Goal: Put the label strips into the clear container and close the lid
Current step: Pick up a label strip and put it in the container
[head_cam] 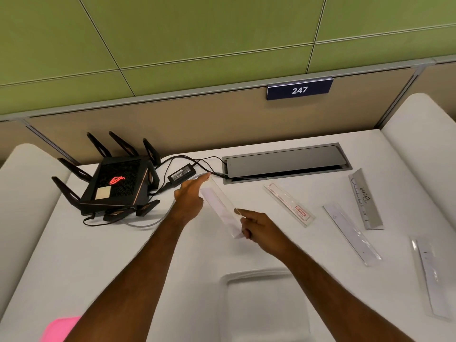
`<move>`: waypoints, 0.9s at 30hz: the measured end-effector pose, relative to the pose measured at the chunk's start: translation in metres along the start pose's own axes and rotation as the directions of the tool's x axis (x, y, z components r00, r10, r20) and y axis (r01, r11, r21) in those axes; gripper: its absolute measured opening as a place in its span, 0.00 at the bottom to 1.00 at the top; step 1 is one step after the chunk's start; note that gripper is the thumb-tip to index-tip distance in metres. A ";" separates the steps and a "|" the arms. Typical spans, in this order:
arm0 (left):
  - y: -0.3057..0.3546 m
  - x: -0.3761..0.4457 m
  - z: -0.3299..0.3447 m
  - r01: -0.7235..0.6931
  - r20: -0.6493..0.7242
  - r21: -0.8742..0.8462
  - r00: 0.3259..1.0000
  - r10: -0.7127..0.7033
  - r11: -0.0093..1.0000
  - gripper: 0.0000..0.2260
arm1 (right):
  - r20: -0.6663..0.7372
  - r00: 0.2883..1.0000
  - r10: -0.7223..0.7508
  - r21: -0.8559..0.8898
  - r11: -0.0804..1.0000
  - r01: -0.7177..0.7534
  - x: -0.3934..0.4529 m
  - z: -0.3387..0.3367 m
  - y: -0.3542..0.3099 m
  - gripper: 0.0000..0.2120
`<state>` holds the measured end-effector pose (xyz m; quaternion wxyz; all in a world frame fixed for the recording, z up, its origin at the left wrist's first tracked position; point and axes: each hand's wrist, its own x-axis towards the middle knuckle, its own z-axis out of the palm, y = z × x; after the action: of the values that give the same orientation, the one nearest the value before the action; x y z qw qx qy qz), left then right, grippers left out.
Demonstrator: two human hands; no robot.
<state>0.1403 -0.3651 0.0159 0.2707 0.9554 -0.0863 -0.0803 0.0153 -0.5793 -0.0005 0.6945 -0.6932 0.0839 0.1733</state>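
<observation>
Both hands hold one long label strip (223, 211) above white worktop (103, 255), middle of view. Left hand (190, 196) touches far end with pointing finger. Right hand (256, 227) pinches near end. Four more strips (288, 204) lie at 3 o'clock. Clear container (261, 304) at 6 o'clock, no lid on. Black router (116, 183) at 10 o'clock.

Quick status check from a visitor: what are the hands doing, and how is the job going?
Both hands on one clear label strip: left hand at far end, right hand pinching near end. Four strips still on desk. Nothing blocking.
</observation>
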 end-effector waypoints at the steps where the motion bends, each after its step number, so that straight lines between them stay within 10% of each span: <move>1: -0.001 -0.001 0.000 -0.020 0.015 -0.012 1.000 0.020 1.000 0.36 | 0.000 1.000 0.007 0.028 1.000 -0.007 -0.002 -0.003 -0.002 0.17; 27: -0.006 -0.099 -0.015 -0.289 -0.038 0.091 0.955 0.293 0.953 0.31 | 0.289 0.952 0.101 0.655 0.704 -0.274 -0.085 -0.039 -0.012 0.18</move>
<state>0.0480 -0.3318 0.0355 0.2409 0.9446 -0.2225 -0.0114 -0.0540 -0.6285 0.0404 0.8850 -0.3487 0.1314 0.2793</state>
